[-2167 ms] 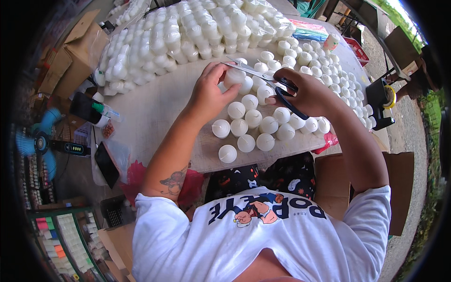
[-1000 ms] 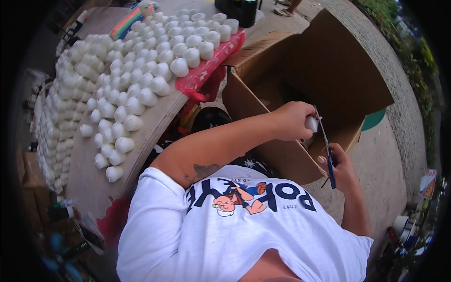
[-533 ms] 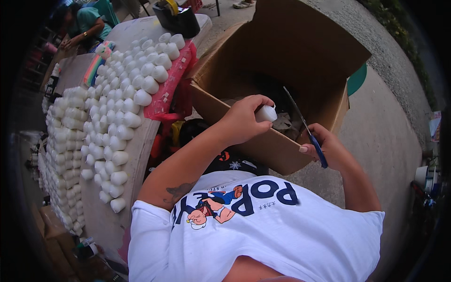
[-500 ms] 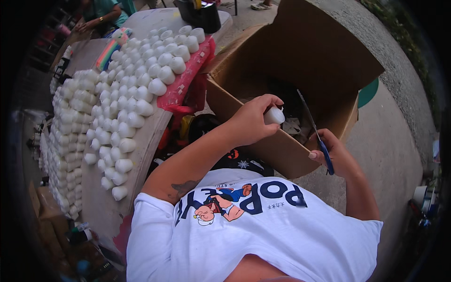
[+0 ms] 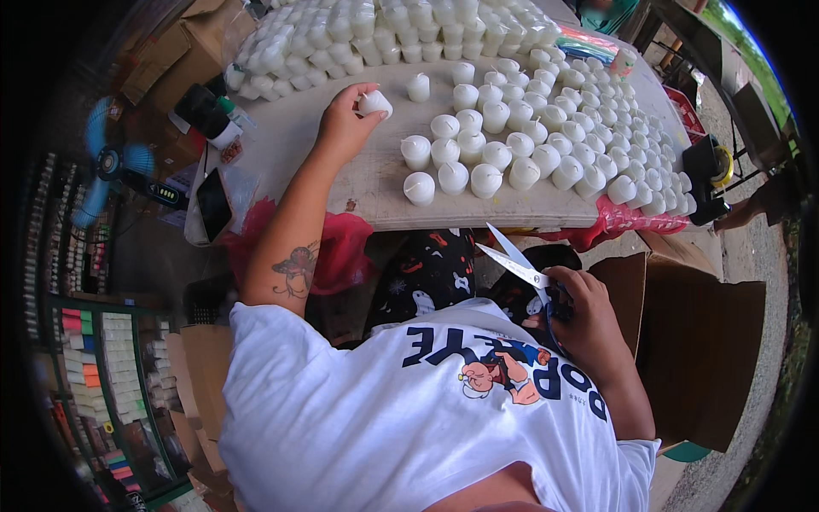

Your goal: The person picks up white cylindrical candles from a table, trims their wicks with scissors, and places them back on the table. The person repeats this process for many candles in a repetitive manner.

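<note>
My left hand is raised over the table, fingers closed round a white candle with a short wick. A lone candle stands a little to its right. Many white candles with wicks stand in crowded rows across the table's right half. My right hand is low in front of the table's front edge, fingers in the dark handles of silver scissors, whose blades are spread and point up and left.
Bagged white candles are stacked at the back. A cardboard box is right of my legs, a blue fan left. A phone lies at the left, a tape dispenser at the right, pink plastic along the front edge.
My view has swung from the box back to the table. My left hand has carried the candle from beside the box to over the table; my right hand and the scissors have left the box's rim.
</note>
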{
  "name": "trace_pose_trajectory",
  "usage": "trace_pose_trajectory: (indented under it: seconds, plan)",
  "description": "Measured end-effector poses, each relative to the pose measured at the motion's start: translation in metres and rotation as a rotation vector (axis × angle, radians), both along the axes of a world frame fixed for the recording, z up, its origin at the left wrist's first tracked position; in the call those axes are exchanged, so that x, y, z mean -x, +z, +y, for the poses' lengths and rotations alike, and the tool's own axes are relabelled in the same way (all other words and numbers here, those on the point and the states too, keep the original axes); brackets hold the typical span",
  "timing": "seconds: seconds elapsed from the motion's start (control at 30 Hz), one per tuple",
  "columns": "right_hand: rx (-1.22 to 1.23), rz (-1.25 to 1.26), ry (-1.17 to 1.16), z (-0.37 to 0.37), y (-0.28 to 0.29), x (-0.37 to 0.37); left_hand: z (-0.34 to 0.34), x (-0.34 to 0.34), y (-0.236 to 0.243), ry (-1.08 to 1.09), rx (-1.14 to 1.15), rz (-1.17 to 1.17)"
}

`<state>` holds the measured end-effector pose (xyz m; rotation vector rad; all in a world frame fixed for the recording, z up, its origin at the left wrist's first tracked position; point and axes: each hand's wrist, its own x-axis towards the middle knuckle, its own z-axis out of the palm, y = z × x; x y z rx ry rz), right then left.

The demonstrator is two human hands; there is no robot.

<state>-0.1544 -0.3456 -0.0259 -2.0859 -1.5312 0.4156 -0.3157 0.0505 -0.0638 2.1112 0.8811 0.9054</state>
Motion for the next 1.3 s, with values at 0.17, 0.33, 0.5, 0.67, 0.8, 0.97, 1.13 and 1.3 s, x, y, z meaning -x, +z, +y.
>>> trace_pose_trajectory:
  seconds: [0.17,0.33,0.5,0.67,0.8,0.97,1.13,1.3]
  plan:
    - [-0.05,0.024,-0.056,0.024,-0.001,0.004,-0.016,0.013,-0.023,0.108,-0.228,0.001]
    - [-0.055,0.128,-0.248,0.005,0.003,-0.001,-0.063,0.018,-0.021,-0.152,0.011,-0.092]
    - [-0.127,0.157,-0.242,-0.001,-0.008,0.0,-0.068,0.004,-0.029,-0.207,0.147,-0.032]
    - [-0.108,0.191,-0.27,-0.006,-0.012,0.005,-0.07,0.003,-0.019,-0.169,0.264,-0.124]
    - [-0.103,0.182,-0.279,-0.009,-0.013,0.005,-0.081,0.014,0.001,-0.313,0.692,-0.689]
    - [-0.096,0.123,-0.24,-0.006,-0.016,0.003,-0.108,0.007,0.007,-0.374,0.709,-0.58]
    - [-0.098,0.394,-0.256,-0.026,-0.015,-0.002,-0.172,-0.033,0.016,-0.762,0.444,-0.183]
    - [-0.048,0.712,-0.345,-0.082,-0.01,-0.022,-0.221,-0.086,0.005,-1.223,0.878,-0.091]
